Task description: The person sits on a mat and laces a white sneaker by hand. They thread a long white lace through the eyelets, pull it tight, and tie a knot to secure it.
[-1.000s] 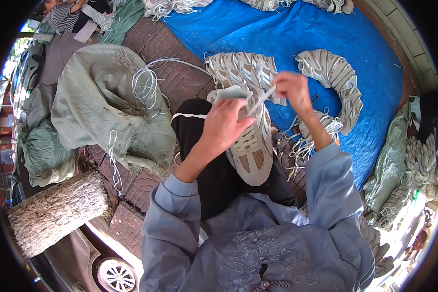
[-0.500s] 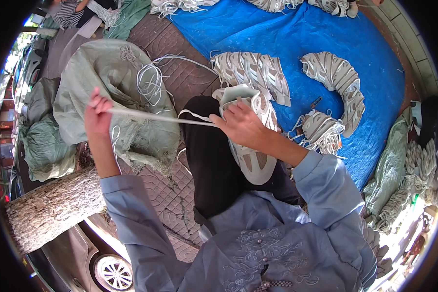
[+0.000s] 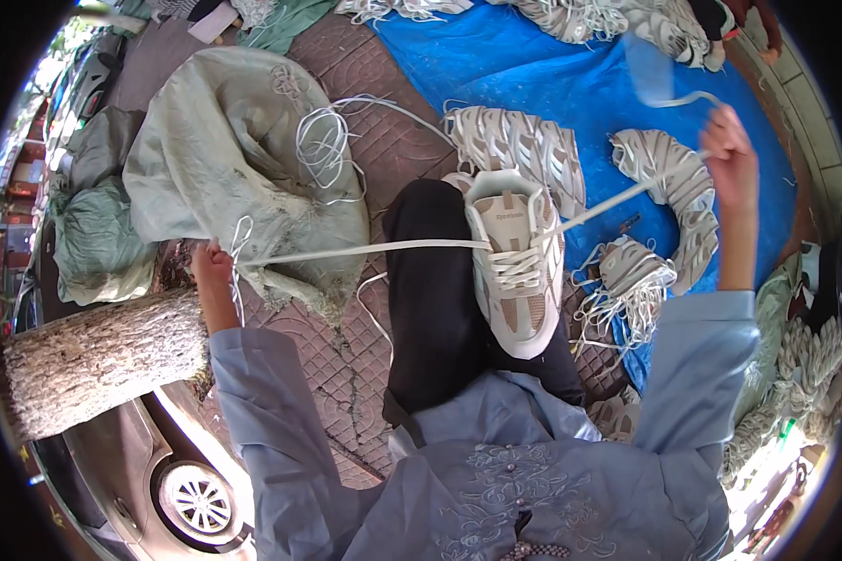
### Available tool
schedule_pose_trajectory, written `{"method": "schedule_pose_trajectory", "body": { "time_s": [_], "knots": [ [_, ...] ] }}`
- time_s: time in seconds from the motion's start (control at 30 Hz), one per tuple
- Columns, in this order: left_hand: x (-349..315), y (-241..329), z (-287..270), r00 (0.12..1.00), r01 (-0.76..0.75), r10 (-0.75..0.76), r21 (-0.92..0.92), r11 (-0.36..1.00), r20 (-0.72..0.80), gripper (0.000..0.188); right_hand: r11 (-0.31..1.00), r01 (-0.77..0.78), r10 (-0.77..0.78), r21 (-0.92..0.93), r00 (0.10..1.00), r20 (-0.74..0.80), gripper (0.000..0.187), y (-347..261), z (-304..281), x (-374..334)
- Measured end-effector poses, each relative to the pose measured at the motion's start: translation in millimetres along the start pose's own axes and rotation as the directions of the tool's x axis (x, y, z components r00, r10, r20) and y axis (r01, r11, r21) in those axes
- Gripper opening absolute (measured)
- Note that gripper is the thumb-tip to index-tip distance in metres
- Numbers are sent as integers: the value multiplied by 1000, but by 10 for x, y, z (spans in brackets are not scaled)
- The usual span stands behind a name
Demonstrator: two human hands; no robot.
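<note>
A white and beige sneaker (image 3: 513, 262) rests on the person's lap, on the dark trouser leg (image 3: 435, 309), toe toward the body and opening away. It sits between the two hands, roughly midway, with both arms flung wide to either side.

A flat white lace (image 3: 365, 251) runs taut from the sneaker's upper eyelets out to each hand. The left hand (image 3: 211, 266) is low and far out to the left, closed around the lace end, in front of a pale green woven sack (image 3: 225, 159). The right hand (image 3: 732, 154) is raised high to the right above the blue tarp (image 3: 552, 75), fingers curled shut on the other lace end; the loose tip above it is blurred, so how the lace leaves the grip is hard to say.

Stacks of white shoe uppers (image 3: 519, 154) lie on the tarp just beyond the sneaker, and a bundle of loose laces (image 3: 323, 140) lies on the sack. A tree trunk (image 3: 103, 360) stands at the left.
</note>
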State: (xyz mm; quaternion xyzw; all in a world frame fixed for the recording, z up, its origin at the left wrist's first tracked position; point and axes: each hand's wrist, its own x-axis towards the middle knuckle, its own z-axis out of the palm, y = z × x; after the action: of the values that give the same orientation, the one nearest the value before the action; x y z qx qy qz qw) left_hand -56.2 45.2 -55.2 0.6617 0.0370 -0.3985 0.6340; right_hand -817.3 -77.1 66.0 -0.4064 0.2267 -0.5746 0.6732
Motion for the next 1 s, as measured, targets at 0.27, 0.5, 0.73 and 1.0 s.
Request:
{"method": "schedule_pose_trajectory", "body": {
  "time_s": [0.27, 0.5, 0.73, 1.0],
  "knots": [
    [-78, 117, 188, 953, -210, 208, -15, 978, 219, 13, 975, 200, -221, -96, 909, -353, 32, -1867, -2806, -1085],
    [639, 1371, -317, 874, -304, 364, -222, 927, 323, 7, 897, 218, -430, -385, 629, -647, 35, -2666, -3347, -2053],
    [830, 1862, -392, 798, -602, 580, -180, 778, -160, 14, 596, -98, -279, -797, 906, -320, 28, -644, -1018, -871],
    [-1612, -607, 1501, 397, -730, 392, 27, 683, 830, 30, 36, 547, 154, -836, 824, 546, 6, 1741, 1219, -524]
  ]
}}
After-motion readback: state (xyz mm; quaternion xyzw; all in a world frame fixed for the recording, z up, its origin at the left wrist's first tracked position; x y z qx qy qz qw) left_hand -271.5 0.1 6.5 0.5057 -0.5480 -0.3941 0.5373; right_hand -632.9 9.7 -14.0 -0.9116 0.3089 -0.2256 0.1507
